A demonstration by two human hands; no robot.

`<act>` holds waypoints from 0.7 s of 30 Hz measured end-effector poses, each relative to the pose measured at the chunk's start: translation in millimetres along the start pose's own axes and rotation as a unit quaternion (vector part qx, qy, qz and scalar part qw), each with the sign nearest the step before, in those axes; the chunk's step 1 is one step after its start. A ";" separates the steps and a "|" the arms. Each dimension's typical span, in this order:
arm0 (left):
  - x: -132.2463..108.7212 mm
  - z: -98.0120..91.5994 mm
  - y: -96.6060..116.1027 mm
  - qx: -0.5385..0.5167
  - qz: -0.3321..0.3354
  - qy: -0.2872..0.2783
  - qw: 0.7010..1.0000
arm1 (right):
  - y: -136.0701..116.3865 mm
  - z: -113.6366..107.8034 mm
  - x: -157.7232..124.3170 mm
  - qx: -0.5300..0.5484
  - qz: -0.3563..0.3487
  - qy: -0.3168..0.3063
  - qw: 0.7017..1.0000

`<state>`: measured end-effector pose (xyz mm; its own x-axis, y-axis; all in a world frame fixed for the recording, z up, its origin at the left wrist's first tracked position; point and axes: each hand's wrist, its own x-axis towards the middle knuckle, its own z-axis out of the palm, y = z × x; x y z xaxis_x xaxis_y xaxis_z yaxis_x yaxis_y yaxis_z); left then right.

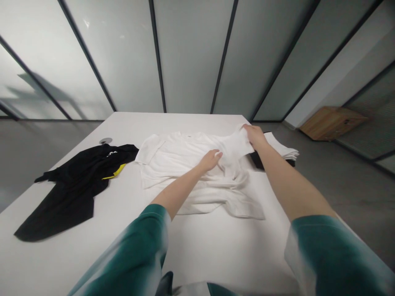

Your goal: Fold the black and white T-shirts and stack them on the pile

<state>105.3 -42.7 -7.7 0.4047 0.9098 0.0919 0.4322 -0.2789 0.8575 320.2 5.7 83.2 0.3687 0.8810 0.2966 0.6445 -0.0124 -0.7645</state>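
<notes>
A white T-shirt (182,158) lies spread on the white table, its collar toward the far edge and its lower part wrinkled. My right hand (254,136) is closed on the sleeve at the right and holds it raised off the tabletop. Near the shirt's right side, my left hand (211,160) pinches a bit of the white cloth between thumb and fingers. Folds run down the fabric below that hand, and the hem slants toward the lower right.
A crumpled black garment (83,172) with a yellow patch (115,172) lies at the left. Behind my right hand sits a stack of folded white and black clothes (282,150). A round grommet (105,140) is set in the table (197,255). Frosted glass panels (191,57) stand beyond.
</notes>
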 end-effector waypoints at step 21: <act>32.8 -53.7 -34.8 -0.067 -0.034 0.142 0.987 | 13.3 78.7 -146.3 -0.351 -0.181 -0.287 0.873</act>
<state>60.3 13.3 -7.3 0.1282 0.9799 0.1529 0.3327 -0.1877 0.9242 222.1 -86.1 -15.4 -0.2105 0.9766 -0.0448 0.9750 0.2064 -0.0819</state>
